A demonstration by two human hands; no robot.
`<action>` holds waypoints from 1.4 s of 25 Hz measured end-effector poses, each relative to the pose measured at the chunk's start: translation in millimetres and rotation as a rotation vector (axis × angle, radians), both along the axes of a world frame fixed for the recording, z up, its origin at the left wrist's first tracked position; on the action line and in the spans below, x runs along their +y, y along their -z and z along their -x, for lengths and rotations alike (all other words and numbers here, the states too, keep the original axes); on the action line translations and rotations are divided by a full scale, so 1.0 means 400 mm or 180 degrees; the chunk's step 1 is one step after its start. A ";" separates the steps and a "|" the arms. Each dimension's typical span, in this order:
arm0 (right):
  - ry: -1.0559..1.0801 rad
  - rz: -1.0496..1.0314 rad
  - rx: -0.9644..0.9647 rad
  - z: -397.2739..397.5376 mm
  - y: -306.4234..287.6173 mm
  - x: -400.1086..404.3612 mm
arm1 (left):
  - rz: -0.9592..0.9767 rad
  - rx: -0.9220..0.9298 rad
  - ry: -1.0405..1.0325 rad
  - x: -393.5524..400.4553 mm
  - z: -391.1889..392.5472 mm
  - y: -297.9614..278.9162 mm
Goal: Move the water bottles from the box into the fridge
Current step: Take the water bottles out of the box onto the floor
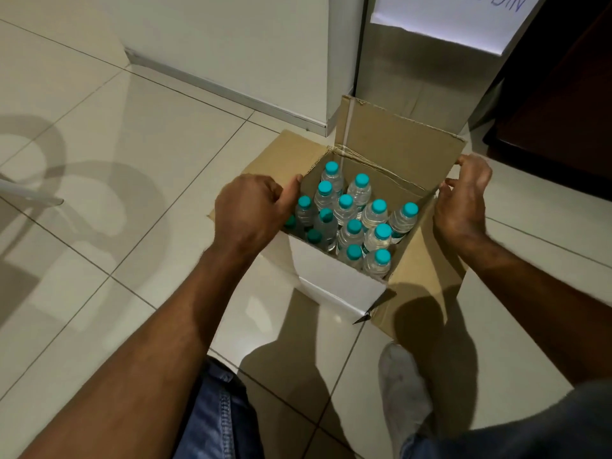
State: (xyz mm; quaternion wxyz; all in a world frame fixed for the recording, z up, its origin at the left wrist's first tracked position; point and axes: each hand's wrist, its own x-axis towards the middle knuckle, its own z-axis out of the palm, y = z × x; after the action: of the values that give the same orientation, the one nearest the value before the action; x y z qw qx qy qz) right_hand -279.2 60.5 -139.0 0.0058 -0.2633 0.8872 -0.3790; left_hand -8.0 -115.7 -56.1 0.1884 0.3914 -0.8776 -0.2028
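An open cardboard box [334, 286] stands on the tiled floor with its flaps spread out. Inside stand several clear water bottles [374, 215] with teal caps, upright and packed close together. My left hand [251, 213] grips the box's left rim, thumb hooked inside above the bottles. My right hand [463, 200] holds the right flap near its far corner, fingers curled over the edge. The fridge is not clearly identifiable in view.
A tall grey metal unit [414, 77] with a white paper sign stands right behind the box. A white wall with a skirting strip [225, 87] runs at the left, dark wood furniture [563, 104] at the right. My socked foot [404, 392] rests near the box.
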 end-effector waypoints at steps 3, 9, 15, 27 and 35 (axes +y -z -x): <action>0.0081 -0.0189 0.0006 0.004 0.016 -0.010 | -0.0028 -0.0901 0.0192 0.018 -0.044 -0.017; 0.0321 -0.0265 -0.0044 0.002 0.012 -0.048 | -0.0605 -0.2051 0.1340 0.009 -0.137 0.018; -0.0073 -0.0986 0.0023 0.003 0.044 -0.028 | 0.0693 -0.2620 0.1474 0.025 -0.149 0.113; -0.0372 -0.0170 -0.0788 0.021 0.103 -0.008 | 0.0092 -0.2038 0.1021 0.034 -0.093 0.144; 0.0254 0.0602 -0.1622 -0.008 0.127 -0.051 | 0.0039 -0.1653 0.1001 0.010 -0.110 0.175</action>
State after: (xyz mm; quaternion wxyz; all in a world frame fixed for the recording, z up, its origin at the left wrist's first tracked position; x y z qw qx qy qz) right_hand -275.9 40.0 -189.8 0.1892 -0.1237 0.8274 -0.5141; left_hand 35.9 -111.6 -126.2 -0.0736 0.2882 -0.9475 -0.1174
